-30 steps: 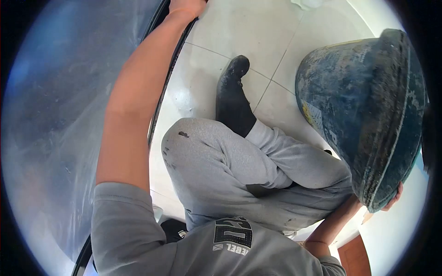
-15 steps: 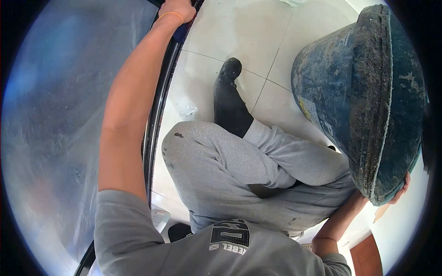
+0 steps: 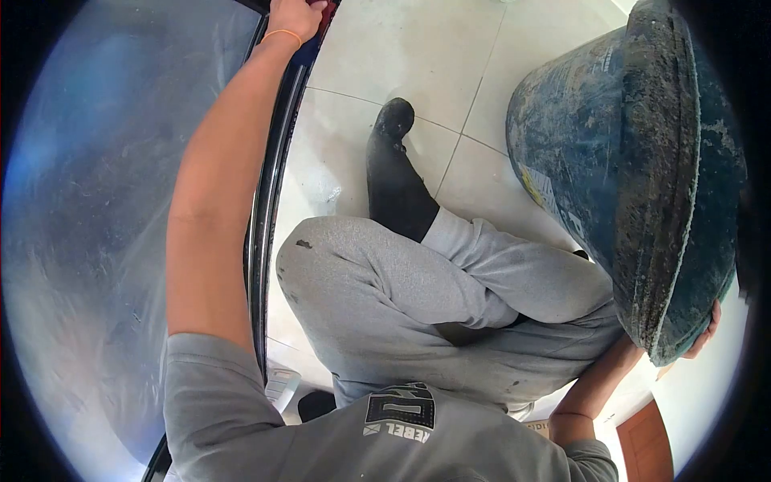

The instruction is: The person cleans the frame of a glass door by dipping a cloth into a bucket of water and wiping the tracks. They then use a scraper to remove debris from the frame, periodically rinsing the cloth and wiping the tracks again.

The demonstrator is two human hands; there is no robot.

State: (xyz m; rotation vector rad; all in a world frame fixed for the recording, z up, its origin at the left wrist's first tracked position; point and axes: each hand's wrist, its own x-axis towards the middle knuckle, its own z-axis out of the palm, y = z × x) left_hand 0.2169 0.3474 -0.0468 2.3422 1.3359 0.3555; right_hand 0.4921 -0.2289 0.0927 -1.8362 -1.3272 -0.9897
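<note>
My left hand (image 3: 295,19) is at the top edge of the view, with an orange band round the wrist. Its fingers are curled at the black frame (image 3: 277,161) of a large glossy panel (image 3: 112,209), partly cut off by the view. What they hold is hidden. On the right, my right hand (image 3: 707,333) grips the lower rim of a dirty dark blue-green bucket (image 3: 566,120), which lies tilted on its side with its wide mouth to the right. Only some fingers of that hand show past the rim.
My crossed legs in grey trousers (image 3: 385,273) and a black-socked foot (image 3: 395,173) are on the pale tiled floor (image 3: 345,112). A clear plastic item (image 3: 281,386) lies beside the frame. A brown-red object (image 3: 645,442) stands at the lower right.
My left hand has shifted slightly up and left along the frame as the whole view drifts. The bucket's rim has tilted a little, with my right hand still on it.
</note>
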